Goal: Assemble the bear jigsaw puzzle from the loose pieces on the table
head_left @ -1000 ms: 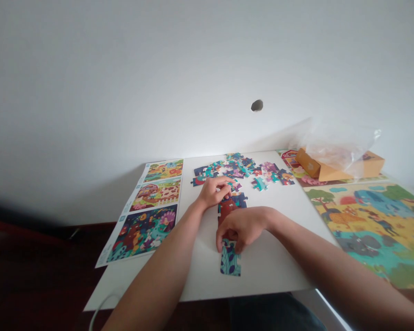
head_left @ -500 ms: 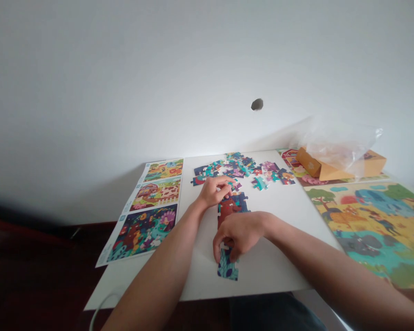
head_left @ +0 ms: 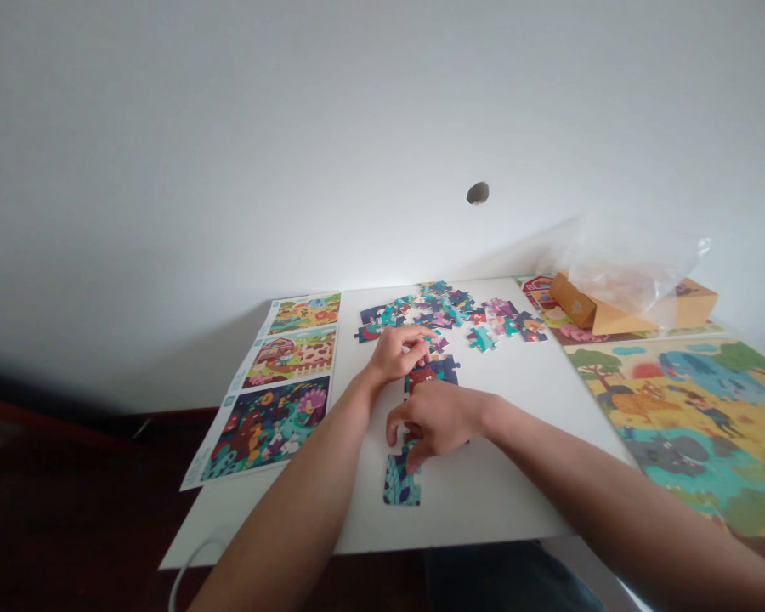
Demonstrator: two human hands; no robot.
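My left hand has its fingers curled at the top left of a joined strip of jigsaw pieces with a brown bear. Its fingertips hide whatever may be between them. Lower down, my right hand arches over the strip, with index finger and thumb bent around a teal piece that is mostly covered. The right thumb touches the top edge of a leaf-patterned corner piece, which lies left of the strip's line. Several loose jigsaw pieces are heaped beyond my left hand.
A sheet with three printed pictures lies on the left of the white table. On the right are a finished animal puzzle, an orange cardboard box and a clear plastic bag. A wall stands behind.
My right hand has shifted left and slightly up, its thumb now at the corner piece's top edge. The corner piece has moved left and straightened. My left hand stays almost in place.
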